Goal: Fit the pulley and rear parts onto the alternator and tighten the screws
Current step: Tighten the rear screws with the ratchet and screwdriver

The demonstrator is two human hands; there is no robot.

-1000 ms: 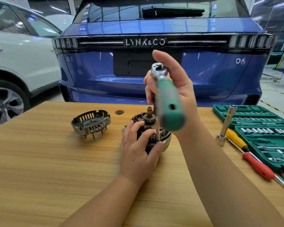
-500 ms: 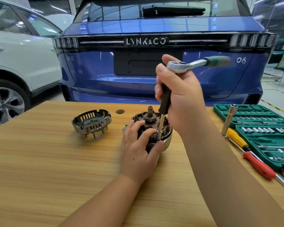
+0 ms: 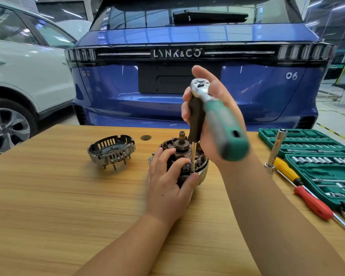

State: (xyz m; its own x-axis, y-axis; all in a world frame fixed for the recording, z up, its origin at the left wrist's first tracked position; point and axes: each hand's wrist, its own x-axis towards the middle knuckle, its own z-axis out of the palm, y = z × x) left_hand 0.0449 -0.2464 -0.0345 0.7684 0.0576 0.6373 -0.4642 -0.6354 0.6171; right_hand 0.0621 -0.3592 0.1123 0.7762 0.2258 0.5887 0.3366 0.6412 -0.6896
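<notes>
The alternator body (image 3: pixel 202 168) stands upright in the middle of the wooden table (image 3: pixel 48 206), its shaft and bearing (image 3: pixel 181 143) pointing up. My left hand (image 3: pixel 167 184) grips its near side and covers much of it. My right hand (image 3: pixel 217 120) holds a green-handled ratchet (image 3: pixel 221 124) above it. The ratchet's black driver and thin extension (image 3: pixel 193 154) run down to a screw on the alternator's near rim, beside my left thumb. The slotted metal rear housing (image 3: pixel 112 151) lies apart on the table to the left.
An open green socket set (image 3: pixel 315 156) sits at the right edge, with a long chrome socket (image 3: pixel 276 150) leaning on it and a yellow and red screwdriver (image 3: pixel 305 192) beside it. A small round disc (image 3: pixel 145 137) lies near the far edge. A blue car (image 3: pixel 187 76) stands just behind.
The ratchet handle has swung from pointing right, away from me, back round toward me. My left hand and the alternator have stayed put.
</notes>
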